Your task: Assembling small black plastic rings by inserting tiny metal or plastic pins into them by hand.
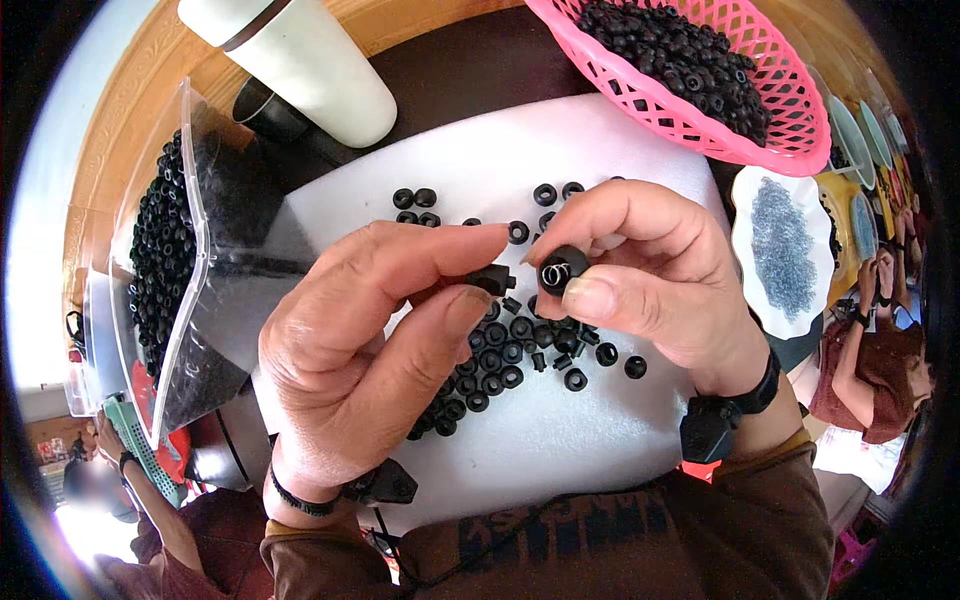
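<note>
My left hand point(390, 325) pinches a small black cord-lock plunger point(492, 281) between thumb and forefinger, its narrow end facing right. Close beside it, a round black cord-lock shell point(560, 268) is gripped by my right hand point(650, 275). Its opening faces me, and coils of a thin metal spring point(555, 273) show inside. The plunger and shell are a short gap apart. Below and behind both hands, many loose black shells point(490, 360) and some small plungers point(562, 342) lie on a white foam sheet point(560, 460). My hands hide part of the pile.
A pink basket point(800, 130) of black parts stands at the far right, near a white scalloped plate point(745, 260) of metal springs point(785, 245). At left is a clear bin point(190, 300) of black rings; a white bottle point(320, 75) lies behind. Other people sit at both sides.
</note>
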Available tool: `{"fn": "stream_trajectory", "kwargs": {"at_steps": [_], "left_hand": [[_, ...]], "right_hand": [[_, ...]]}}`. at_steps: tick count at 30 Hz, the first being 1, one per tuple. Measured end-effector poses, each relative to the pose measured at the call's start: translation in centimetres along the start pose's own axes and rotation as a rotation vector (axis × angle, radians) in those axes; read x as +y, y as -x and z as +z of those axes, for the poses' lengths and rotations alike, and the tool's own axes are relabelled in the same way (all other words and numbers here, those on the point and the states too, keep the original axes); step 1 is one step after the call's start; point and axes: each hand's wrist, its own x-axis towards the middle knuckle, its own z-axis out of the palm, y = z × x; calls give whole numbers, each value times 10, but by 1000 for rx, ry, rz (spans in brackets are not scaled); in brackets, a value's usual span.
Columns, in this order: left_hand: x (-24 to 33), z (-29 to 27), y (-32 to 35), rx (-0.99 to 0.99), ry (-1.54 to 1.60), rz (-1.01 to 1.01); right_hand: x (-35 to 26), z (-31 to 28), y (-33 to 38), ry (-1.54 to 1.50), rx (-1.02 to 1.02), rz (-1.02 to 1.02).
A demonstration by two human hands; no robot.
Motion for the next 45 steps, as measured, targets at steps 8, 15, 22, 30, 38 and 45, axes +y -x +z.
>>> {"fn": "stream_trajectory", "kwargs": {"at_steps": [8,15,22,30,38,45], "left_hand": [[2,3,0,-39,-86,9],[4,3,-1,-35,-177,33],[5,6,-1,-54,-308,163],[0,11,0,-54,-380,174],[1,5,4,-89,-402,19],[-6,21,9,65,-748,399]], "right_hand": [[7,-4,2,83,-81,-56],[7,-5,3,191,-79,-56],[7,-7,2,485,-92,-157],[12,-6,-2,905,-47,-446],[12,-7,-1,938,-57,-471],[17,-1,6,531,10,-188]]}}
